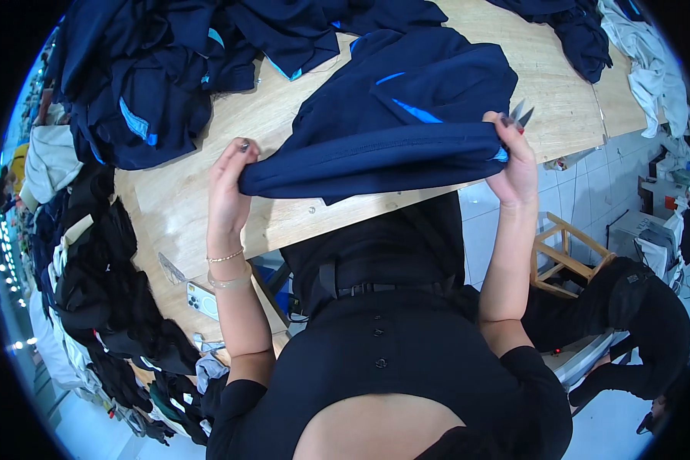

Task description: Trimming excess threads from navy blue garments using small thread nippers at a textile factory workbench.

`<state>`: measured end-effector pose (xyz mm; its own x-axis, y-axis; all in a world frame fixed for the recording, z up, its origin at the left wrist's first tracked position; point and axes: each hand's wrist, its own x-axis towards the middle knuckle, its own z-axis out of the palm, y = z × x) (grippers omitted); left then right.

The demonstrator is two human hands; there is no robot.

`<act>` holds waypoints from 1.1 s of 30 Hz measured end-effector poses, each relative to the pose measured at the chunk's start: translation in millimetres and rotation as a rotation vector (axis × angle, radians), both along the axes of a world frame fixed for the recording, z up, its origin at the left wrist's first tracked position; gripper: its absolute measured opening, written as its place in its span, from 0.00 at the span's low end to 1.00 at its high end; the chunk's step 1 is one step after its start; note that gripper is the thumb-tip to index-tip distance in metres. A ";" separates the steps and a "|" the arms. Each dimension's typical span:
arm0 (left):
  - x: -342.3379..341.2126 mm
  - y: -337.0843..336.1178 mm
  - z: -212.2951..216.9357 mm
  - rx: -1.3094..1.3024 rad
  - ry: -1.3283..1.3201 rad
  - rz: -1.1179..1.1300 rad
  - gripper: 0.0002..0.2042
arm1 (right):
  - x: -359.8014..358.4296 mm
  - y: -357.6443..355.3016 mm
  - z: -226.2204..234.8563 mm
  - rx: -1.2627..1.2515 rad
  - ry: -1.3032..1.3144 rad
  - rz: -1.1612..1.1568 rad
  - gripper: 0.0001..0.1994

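A navy garment (406, 88) with bright blue trim lies partly on the wooden table, its near band lifted and stretched level between both hands. My left hand (230, 184) is closed on the band's left end, thumb and fingers at the edge. At the other end my right hand (516, 170) grips the band beside a bit of blue trim. Two pointed metal blades of small scissors (523, 114) stick out behind the right fingers; their handles are hidden in that hand.
More navy garments (153, 84) are heaped at the back left of the table (567, 115). Dark clothes (103, 291) hang along the left side. A phone (202, 299) lies by my left forearm. A wooden stool (567, 249) and a bent-over person in black (648, 330) are at the right.
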<state>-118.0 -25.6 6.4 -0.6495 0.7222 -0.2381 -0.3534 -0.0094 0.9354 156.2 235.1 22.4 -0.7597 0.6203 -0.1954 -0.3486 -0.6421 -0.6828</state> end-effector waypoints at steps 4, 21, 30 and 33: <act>12.6 34.9 2.6 -0.325 0.715 -0.140 0.07 | -14.1 -9.0 2.8 0.063 -0.041 0.064 0.06; 58.1 107.1 35.3 0.118 -0.045 -0.377 0.07 | -39.7 -9.3 18.7 1.041 -0.599 -0.136 0.11; 61.4 99.6 46.8 0.146 -0.136 -0.264 0.11 | -19.3 -39.5 43.5 1.224 -0.557 -0.198 0.12; 64.9 98.8 53.3 0.131 -0.124 -0.221 0.10 | -17.8 -49.2 49.2 1.366 -0.598 -0.185 0.11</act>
